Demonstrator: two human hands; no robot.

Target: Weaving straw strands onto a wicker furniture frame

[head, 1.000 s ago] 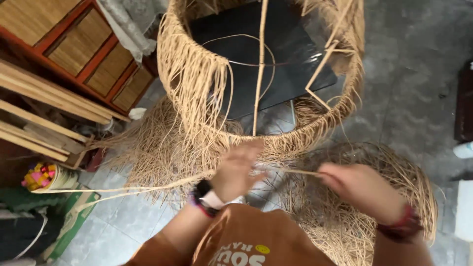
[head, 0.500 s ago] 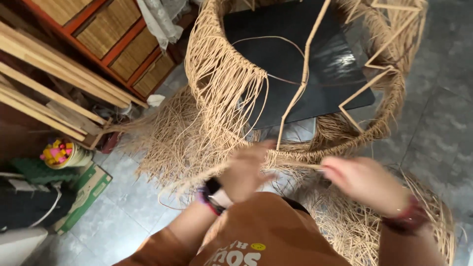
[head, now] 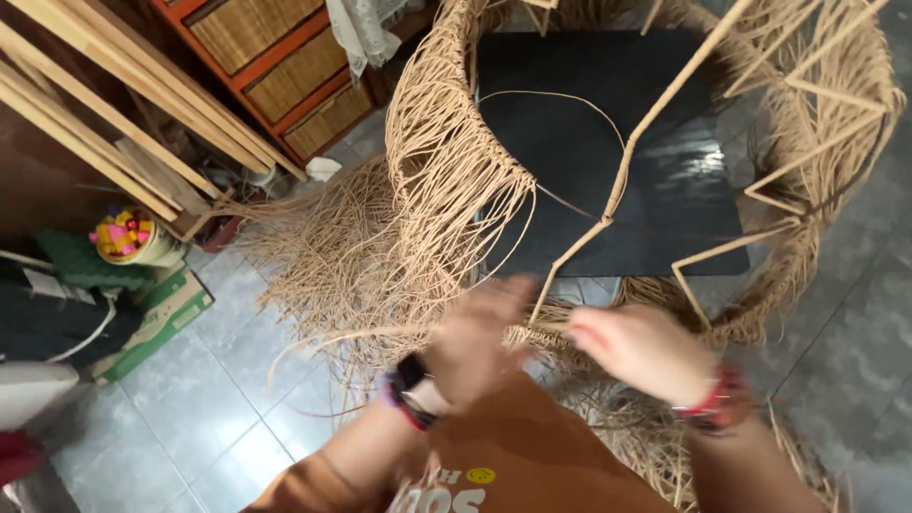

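A large round frame wrapped in tan rattan strands (head: pixel 446 180) stands in front of me, with bare wrapped rods (head: pixel 627 161) crossing its open middle. My left hand (head: pixel 470 347), blurred, with a dark watch on the wrist, pinches loose strands (head: pixel 342 334) at the near rim. My right hand (head: pixel 641 347), with a red wristband, grips the woven rim edge (head: pixel 541 334) just beside it. Both hands sit close together at the rim's lowest point.
A black mat (head: pixel 608 142) lies on the grey tiled floor under the frame. Loose rattan is heaped on the floor (head: pixel 323 247). An orange cabinet with woven drawer fronts (head: pixel 285 66), leaning wooden slats (head: pixel 104 104), a green box (head: pixel 157 323) and a colourful cup (head: pixel 122 236) stand left.
The view has shifted so the frame sits further right and higher. My hands have come closer together at the rim, and the long strand once stretched out to the left is drawn in.
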